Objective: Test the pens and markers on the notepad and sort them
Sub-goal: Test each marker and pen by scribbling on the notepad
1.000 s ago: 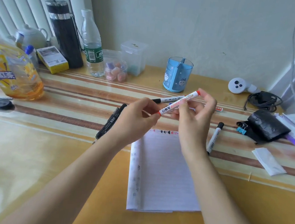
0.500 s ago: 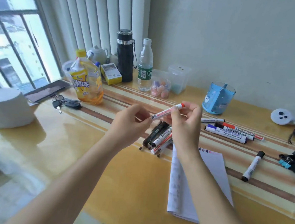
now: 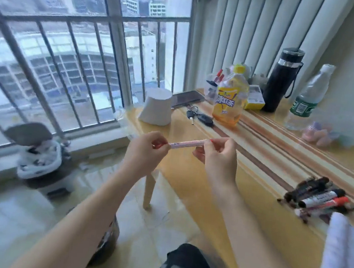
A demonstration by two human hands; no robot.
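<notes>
A white marker with red ends (image 3: 187,143) is held level between both hands, out past the table's left corner. My left hand (image 3: 145,152) pinches its red left end. My right hand (image 3: 217,156) pinches its right end. A pile of several black and red markers (image 3: 316,198) lies on the yellow table (image 3: 220,194) at the right. The white notepad (image 3: 342,263) shows at the lower right edge, just below the pile.
Along the table's back stand a toilet roll (image 3: 157,106), keys (image 3: 200,117), a dark phone (image 3: 186,98), a yellow drink bottle (image 3: 230,100), a black flask (image 3: 284,80) and a clear water bottle (image 3: 308,98). A barred window fills the left. A bin (image 3: 41,156) sits on the floor.
The view has swung far to the left, toward the window. Both hands, still holding the red-ended marker, have moved with it, off the notepad and past the table's left corner.
</notes>
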